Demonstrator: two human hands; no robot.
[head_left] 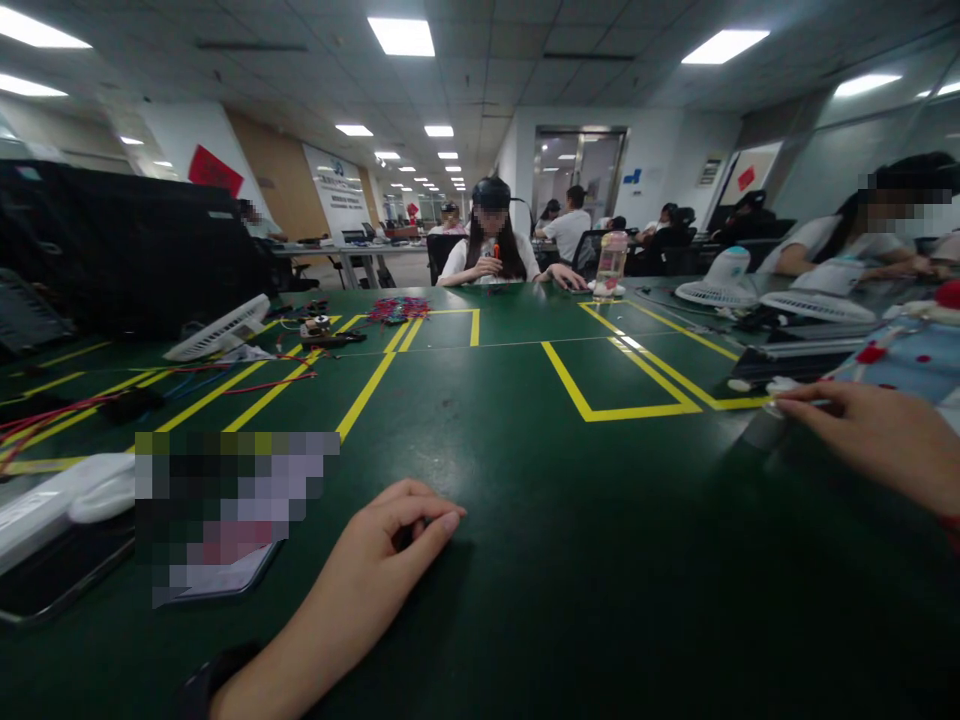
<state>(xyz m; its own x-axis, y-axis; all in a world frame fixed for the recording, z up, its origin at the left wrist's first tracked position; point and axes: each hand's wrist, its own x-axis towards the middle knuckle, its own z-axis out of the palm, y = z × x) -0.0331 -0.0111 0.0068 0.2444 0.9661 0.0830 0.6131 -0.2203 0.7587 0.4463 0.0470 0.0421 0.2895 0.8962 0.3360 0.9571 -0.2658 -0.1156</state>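
My left hand (390, 545) rests on the dark green table mat (525, 520), fingers loosely curled, and I cannot see anything in it. My right hand (862, 430) reaches out at the right edge, its fingertips touching a small white object (780, 387) beside a dark tray-like item (802, 362). Whether it grips the white piece is unclear. Yellow tape rectangles (622, 385) mark the mat between both hands.
A phone (217, 570) and a white device (60, 500) lie at the near left. Red wires (67, 410), a white fan (217, 328) and coloured wire bundle (399, 308) sit further back. Opposite sits a person (491, 245); another person (862, 240) works at right near fans (814, 300).
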